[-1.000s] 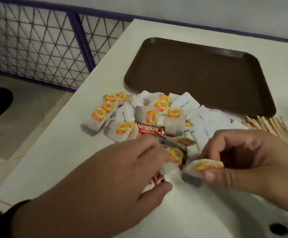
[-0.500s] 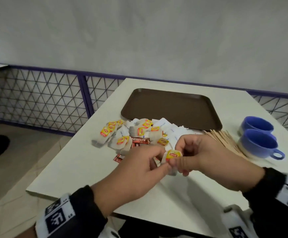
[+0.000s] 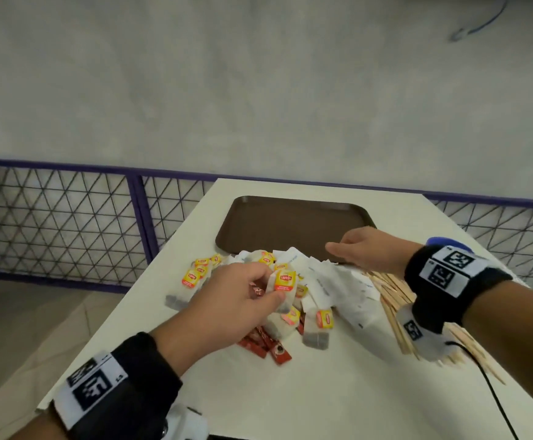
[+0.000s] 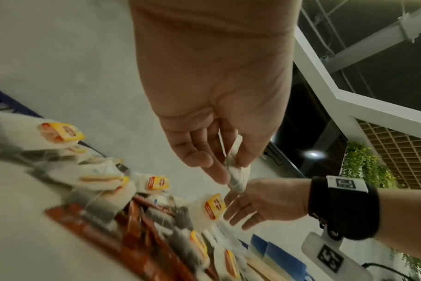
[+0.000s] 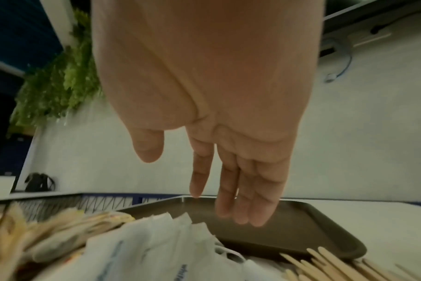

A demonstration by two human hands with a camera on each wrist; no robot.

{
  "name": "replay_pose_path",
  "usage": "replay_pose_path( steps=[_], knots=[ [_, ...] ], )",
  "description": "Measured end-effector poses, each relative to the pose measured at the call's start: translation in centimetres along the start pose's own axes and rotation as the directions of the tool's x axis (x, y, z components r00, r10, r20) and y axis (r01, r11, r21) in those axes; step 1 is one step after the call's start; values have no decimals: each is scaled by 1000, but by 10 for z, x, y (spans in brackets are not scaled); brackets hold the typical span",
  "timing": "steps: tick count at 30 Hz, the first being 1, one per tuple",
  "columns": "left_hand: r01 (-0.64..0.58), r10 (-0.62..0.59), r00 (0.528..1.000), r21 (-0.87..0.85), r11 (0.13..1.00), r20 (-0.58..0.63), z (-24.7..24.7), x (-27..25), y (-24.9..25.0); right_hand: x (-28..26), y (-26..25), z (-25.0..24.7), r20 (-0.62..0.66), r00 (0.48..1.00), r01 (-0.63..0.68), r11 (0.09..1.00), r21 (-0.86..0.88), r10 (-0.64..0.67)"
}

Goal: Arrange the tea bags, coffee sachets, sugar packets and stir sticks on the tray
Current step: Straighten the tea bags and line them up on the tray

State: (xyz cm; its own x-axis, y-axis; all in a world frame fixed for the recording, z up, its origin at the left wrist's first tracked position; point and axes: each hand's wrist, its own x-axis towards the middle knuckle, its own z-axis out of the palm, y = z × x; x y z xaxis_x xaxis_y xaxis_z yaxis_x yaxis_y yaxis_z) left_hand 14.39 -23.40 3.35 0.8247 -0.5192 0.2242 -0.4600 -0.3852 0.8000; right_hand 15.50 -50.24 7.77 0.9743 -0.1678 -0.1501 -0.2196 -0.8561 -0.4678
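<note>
Above the pile, left hand [image 3: 236, 296] grip pinches a tea bag [image 3: 282, 289]; right hand [image 3: 363, 249] hovers flat-fingered over the tray [image 3: 258, 223].

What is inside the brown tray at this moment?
No item shows on the visible part of the brown tray. The right hand, open, covers its near right corner, and sugar packets overlap its near edge.

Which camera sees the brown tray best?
The head view: the whole tray shows, bare, behind the packets. The right wrist view catches only its near part under the right hand. The left wrist view doesn't show it.
</note>
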Motion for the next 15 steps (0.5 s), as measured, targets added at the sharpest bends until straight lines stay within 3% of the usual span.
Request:
replay_pose_path(
  steps=[2,6,9,12,15],
  knots=[
    [-16,15,1000,57,998,20,-13,14,0,14,-1,4,72,997,-30,994,-106,38],
    [-4,-2,998,96,995,63,-33,40,2,38,-8,13,123,991,-31,991,-130,47],
    [-3,-2,998,89,996,57,-42,63,2,51,-25,8,93,993,59,993,103,-68],
    [34,-37,998,81,996,43,-47,88,1,52,-51,-12,155,965,125,893,433,-210],
    [59,-61,998,42,997,34,-48,109,1,55,-68,-26,198,918,217,854,472,-343]
  ],
)
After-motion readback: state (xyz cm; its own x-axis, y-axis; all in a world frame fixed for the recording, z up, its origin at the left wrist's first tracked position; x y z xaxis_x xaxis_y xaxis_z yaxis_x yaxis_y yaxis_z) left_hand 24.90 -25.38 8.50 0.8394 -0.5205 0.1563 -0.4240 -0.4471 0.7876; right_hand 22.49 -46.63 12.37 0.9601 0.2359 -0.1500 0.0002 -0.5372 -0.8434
